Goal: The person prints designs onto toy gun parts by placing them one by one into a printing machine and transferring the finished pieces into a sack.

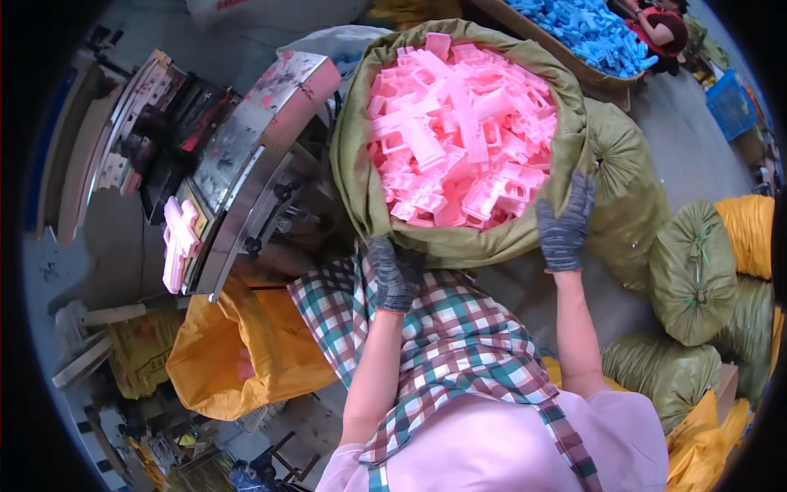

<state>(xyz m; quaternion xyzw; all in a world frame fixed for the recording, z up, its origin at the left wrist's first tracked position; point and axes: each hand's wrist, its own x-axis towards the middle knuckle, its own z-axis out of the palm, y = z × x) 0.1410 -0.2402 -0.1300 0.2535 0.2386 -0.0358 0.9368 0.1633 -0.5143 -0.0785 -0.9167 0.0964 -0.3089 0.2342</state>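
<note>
A large olive-green woven sack [348, 164] stands upright in front of me with its mouth rolled back. It is heaped with pink plastic toy gun pieces [451, 123]. My left hand [393, 275], in a grey knit glove, is closed at the sack's near left edge; its fingertips are partly hidden against the cloth. At the right side of the rim, my right hand [567, 223], gloved alike, holds the cloth with the thumb apart from the fingers. Left of the sack, a pink plastic piece [179, 243] lies at the near end of a metal machine [238, 176].
An open yellow sack [205, 361] sits at lower left. Tied green sacks [697, 271] and a yellow sack [748, 234] crowd the right. Behind is a carton [566, 51] of blue plastic pieces [582, 33]. Another person [662, 33] is at the far right, near a blue crate [731, 105].
</note>
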